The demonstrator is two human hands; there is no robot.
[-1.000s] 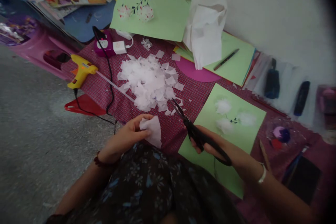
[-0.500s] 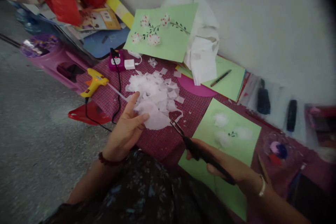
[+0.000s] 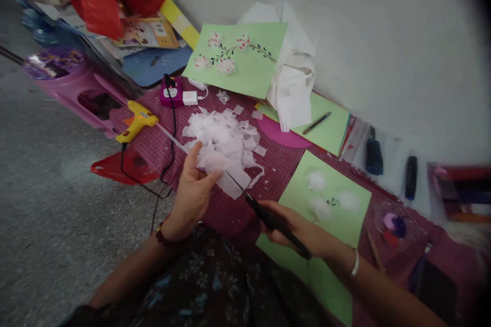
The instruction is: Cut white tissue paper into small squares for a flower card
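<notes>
My left hand (image 3: 194, 191) pinches a sheet of thin white paper (image 3: 233, 184) between thumb and fingers. In my right hand (image 3: 293, 227) is a pair of black-handled scissors (image 3: 274, 218). The blades lie over the paper, close to my left thumb, and look closed or nearly so. Just beyond my left hand, a loose pile of cut white paper pieces (image 3: 220, 130) covers part of the checked red cloth (image 3: 224, 217). Beside my right hand lies a green sheet (image 3: 299, 184) with white fluffy tufts and small dark leaves.
On the left, a yellow glue gun (image 3: 137, 121) rests by a pink stool (image 3: 71, 94), its black cord trailing down. A purple power socket (image 3: 171, 92) stands behind. At the back are a green flower picture (image 3: 245, 76), crumpled white paper (image 3: 295, 97) and a pen (image 3: 317, 122).
The scissors have moved left, from the right side of the white paper to over it near my left thumb, and their blades have come together. My left hand still holds the paper.
</notes>
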